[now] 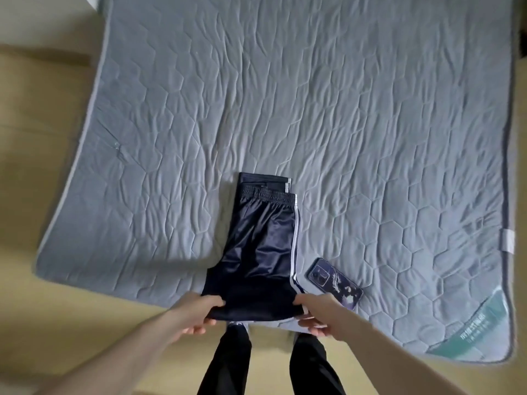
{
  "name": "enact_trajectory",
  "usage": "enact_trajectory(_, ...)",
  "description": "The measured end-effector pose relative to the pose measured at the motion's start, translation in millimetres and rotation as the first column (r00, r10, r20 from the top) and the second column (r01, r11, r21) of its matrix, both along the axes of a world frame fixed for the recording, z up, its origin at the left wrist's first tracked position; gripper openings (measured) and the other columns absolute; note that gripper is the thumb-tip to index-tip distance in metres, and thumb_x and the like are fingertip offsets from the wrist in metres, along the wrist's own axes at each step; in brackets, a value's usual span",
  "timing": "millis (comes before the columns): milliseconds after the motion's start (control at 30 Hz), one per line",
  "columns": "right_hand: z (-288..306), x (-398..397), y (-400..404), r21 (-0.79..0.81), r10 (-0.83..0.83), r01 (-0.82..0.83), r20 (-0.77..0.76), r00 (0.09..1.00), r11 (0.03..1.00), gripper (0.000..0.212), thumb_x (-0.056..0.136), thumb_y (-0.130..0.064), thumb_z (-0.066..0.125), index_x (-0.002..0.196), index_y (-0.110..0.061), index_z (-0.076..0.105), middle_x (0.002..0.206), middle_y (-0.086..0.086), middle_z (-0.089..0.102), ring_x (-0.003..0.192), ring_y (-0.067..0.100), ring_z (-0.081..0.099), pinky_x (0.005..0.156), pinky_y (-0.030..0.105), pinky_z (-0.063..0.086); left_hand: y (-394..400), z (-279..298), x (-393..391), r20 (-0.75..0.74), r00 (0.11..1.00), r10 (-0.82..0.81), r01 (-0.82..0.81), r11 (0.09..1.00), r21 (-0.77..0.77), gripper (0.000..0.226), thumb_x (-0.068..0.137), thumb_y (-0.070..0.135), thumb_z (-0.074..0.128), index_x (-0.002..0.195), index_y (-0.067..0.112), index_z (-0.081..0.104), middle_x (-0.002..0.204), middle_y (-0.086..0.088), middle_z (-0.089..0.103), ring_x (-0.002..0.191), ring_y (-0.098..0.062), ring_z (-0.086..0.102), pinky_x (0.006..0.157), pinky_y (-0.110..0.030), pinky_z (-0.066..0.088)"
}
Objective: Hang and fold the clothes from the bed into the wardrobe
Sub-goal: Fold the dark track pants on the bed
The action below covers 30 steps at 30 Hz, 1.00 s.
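Dark navy shiny shorts [262, 246] with a white side stripe lie folded lengthwise on the grey quilted mattress [313, 109], waistband pointing away from me. Part of another dark folded piece shows just beyond the waistband. My left hand [199, 310] grips the near left corner of the shorts at the mattress's front edge. My right hand [315, 313] pinches the near right corner, thumb on top and fingers underneath. The near hem hangs slightly over the edge.
A phone [335, 283] with a dark patterned back lies on the mattress just right of the shorts, near my right hand. Tan floor [34, 195] surrounds the mattress. My legs in black trousers [228, 363] stand at its front edge.
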State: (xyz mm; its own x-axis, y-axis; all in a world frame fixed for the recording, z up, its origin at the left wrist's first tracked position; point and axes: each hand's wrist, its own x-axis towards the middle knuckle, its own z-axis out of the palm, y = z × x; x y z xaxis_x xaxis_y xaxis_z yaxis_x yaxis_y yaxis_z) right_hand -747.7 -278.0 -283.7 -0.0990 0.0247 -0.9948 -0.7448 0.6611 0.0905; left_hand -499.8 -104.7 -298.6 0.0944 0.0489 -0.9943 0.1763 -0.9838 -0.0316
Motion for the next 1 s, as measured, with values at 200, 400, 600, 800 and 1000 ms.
enact_trajectory(200,-3,56,-77,-0.213,-0.246,0.258,0.081,0.966,0.943,0.026,0.087,-0.036,0.073,0.092,-0.011,0.072,0.079,0.003,0.079,0.058,0.013,0.067,0.044,0.018,0.047,-101,2,38,0.181,0.934,0.307,-0.265,0.938,-0.223,0.022,0.089,0.037,0.072,0.089,0.016,0.069,0.065,-0.002,0.069,0.062,-0.014,0.065,0.057,-0.024,0.048)
enact_trajectory(400,-38,117,-150,-0.417,-0.388,0.485,0.299,0.872,0.769,0.031,0.094,-0.041,0.07,0.091,-0.01,0.069,0.086,0.005,0.076,0.067,0.018,0.071,0.052,0.028,0.061,-195,-37,82,0.223,0.865,0.449,-0.301,0.821,-0.485,0.031,0.092,0.051,0.069,0.089,0.02,0.072,0.088,0.001,0.076,0.077,-0.014,0.07,0.062,-0.028,0.052)
enact_trajectory(600,-92,117,-132,-0.657,0.073,-0.046,0.014,0.997,0.752,0.069,0.085,-0.047,0.072,0.144,-0.019,0.052,0.124,-0.001,0.067,0.114,0.023,0.065,0.099,0.035,0.051,-188,-102,76,0.535,0.844,0.033,0.161,0.937,-0.311,0.068,0.078,0.054,0.077,0.132,0.016,0.061,0.134,-0.003,0.062,0.124,-0.027,0.06,0.094,-0.032,0.046)
enact_trajectory(800,-150,100,-101,-0.57,0.001,0.074,0.13,0.992,0.819,0.071,0.081,-0.054,0.077,0.138,-0.025,0.048,0.12,-0.009,0.065,0.105,0.018,0.064,0.089,0.033,0.049,-163,-152,58,0.392,0.909,0.146,-0.032,0.959,-0.282,0.111,0.052,0.07,0.083,0.142,0.016,0.046,0.133,0.001,0.061,0.115,-0.024,0.063,0.101,-0.039,0.051)
enact_trajectory(1000,-184,99,-96,-0.611,-0.046,0.238,0.312,0.949,0.755,0.042,0.088,-0.042,0.075,0.125,-0.036,0.057,0.1,-0.022,0.071,0.102,0.008,0.068,0.092,0.032,0.055,-164,-165,51,0.239,0.926,0.292,-0.18,0.899,-0.4,0.075,0.051,0.071,0.085,0.113,0.031,0.072,0.099,0.01,0.079,0.09,-0.014,0.076,0.087,-0.036,0.059)
